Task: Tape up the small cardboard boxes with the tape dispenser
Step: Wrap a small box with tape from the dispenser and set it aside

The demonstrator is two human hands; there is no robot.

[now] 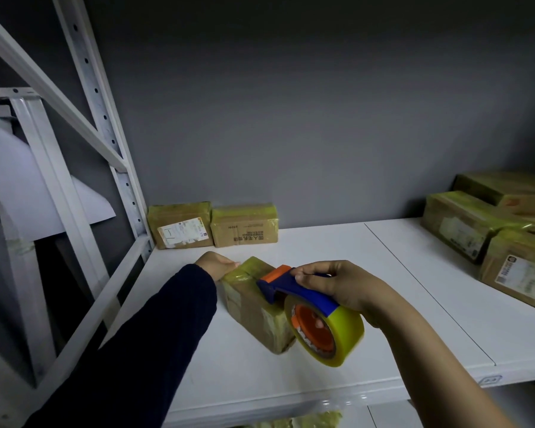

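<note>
A small cardboard box (254,307), wrapped in yellowish tape, lies on the white shelf (352,267) in front of me. My left hand (217,264) rests against its far left end, fingers laid on the top edge. My right hand (337,284) grips the blue handle of the tape dispenser (309,310). The dispenser's orange-tipped head sits on the top of the box. Its yellow tape roll with an orange hub hangs off the box's near right side.
Two taped boxes (181,225) (244,225) stand against the grey back wall. Several larger taped boxes (464,225) are stacked at the right. A white metal rack upright (118,168) rises on the left. More packages show on the shelf below (306,421).
</note>
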